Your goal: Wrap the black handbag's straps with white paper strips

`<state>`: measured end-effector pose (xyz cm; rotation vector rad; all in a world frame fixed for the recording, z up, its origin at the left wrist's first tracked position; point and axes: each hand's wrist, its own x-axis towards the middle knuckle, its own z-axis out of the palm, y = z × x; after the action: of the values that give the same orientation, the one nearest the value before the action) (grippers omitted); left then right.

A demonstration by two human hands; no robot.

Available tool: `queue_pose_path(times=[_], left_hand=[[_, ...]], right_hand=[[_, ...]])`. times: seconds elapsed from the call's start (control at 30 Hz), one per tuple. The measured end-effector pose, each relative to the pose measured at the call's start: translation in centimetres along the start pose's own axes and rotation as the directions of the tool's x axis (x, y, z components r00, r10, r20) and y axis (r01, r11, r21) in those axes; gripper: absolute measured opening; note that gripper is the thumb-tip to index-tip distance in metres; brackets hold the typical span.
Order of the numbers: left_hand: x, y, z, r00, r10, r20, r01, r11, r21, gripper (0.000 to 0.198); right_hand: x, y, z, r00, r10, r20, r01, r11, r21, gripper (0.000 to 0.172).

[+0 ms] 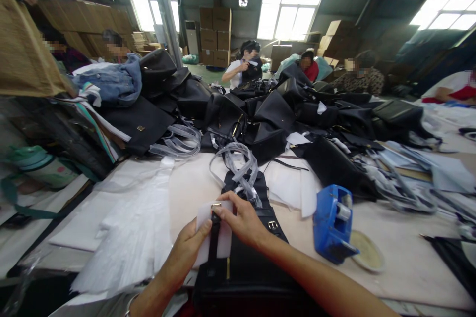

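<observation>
A black bag (pixel 249 270) lies at the table's near edge, a gold zip showing on its front. My left hand (pixel 186 245) pinches a white foam sheet (pixel 203 212) at its left side, thumb pressed beside a black strap (pixel 213 245). The sheet sits behind this strap. At the strap's upper end, my right hand (pixel 243 220) is closed on a gold buckle (pixel 216 206), fingertips at its right edge. Another buckle (pixel 272 225) shows on the bag's right strap. Plastic-wrapped straps (pixel 241 168) rest on the bag's top.
A blue tape dispenser (pixel 332 225) stands right of the bag, beside a round yellowish disc (pixel 366 252). White foam sheets (pixel 126 233) pile up at left. Black bags (pixel 226 114) are heaped across the back. Several people sit beyond. A green-lidded bottle (pixel 42 166) is far left.
</observation>
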<state>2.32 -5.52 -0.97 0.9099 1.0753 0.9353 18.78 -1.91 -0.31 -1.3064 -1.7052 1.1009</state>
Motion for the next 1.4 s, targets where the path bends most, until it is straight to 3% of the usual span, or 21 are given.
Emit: queue_pose_path(times=[0.2,0.27,0.4,0.5,0.7,0.9,1.0,1.13,1.23,1.33,1.4], left_hand=[[-0.1,-0.5,0.9,0.998,0.068,0.01,-0.068,0.998,-0.001,0.046],[-0.3,-0.6,1.1,0.998,0.065,-0.014,-0.065,0.998,-0.002,0.046],[-0.5,-0.4,1.1,0.996,0.064,-0.064,-0.061,0.997,0.048,0.046],[-0.5,-0.3,1.2,0.993,0.081,-0.084,-0.075,0.994,0.074,0.045],[-0.4,0.6,1.9,0.995,0.1,0.019,-0.102,0.978,0.184,0.043],[-0.5,1.0,2.1,0.949,0.315,-0.008,-0.266,0.814,0.517,0.037],[-0.3,0.5,2.1,0.937,0.35,-0.019,-0.269,0.752,0.602,0.037],[-0.3,0.0,2.5,0.949,0.315,0.009,-0.275,0.814,0.512,0.038],[-0.5,-0.3,3.3,0.953,0.302,0.023,-0.29,0.885,0.364,0.04],[-0.5,-1.1,4.0,0.955,0.297,-0.02,-0.268,0.888,0.373,0.043],[-0.2,-1.6,4.3,0.961,0.27,-0.065,-0.224,0.892,0.393,0.042]], right_hand=[[-0.1,0.0,-0.2,0.999,0.037,0.002,-0.037,0.998,0.041,0.019],[-0.4,0.2,-0.4,0.998,0.046,0.052,-0.054,0.988,0.145,0.024],[-0.9,1.0,-1.4,0.946,0.072,0.315,-0.241,0.805,0.541,0.042],[-0.7,2.0,-2.1,0.919,0.038,0.392,-0.298,0.718,0.629,0.045],[0.6,1.6,-2.4,0.92,-0.016,0.391,-0.218,0.809,0.546,0.036],[0.6,0.1,-1.9,0.959,-0.061,0.276,-0.055,0.917,0.396,0.028],[0.0,0.3,-1.6,0.984,-0.052,0.173,-0.001,0.956,0.294,0.024],[-0.5,0.8,-1.4,0.99,-0.002,0.139,-0.033,0.968,0.248,0.023],[-0.6,1.2,-1.1,1.0,0.018,0.007,-0.018,0.992,0.122,0.022],[-0.7,1.5,-0.6,0.991,0.008,-0.136,-0.013,0.999,-0.033,0.021],[-0.8,1.6,-0.4,0.986,0.014,-0.167,-0.024,0.998,-0.055,0.021]])
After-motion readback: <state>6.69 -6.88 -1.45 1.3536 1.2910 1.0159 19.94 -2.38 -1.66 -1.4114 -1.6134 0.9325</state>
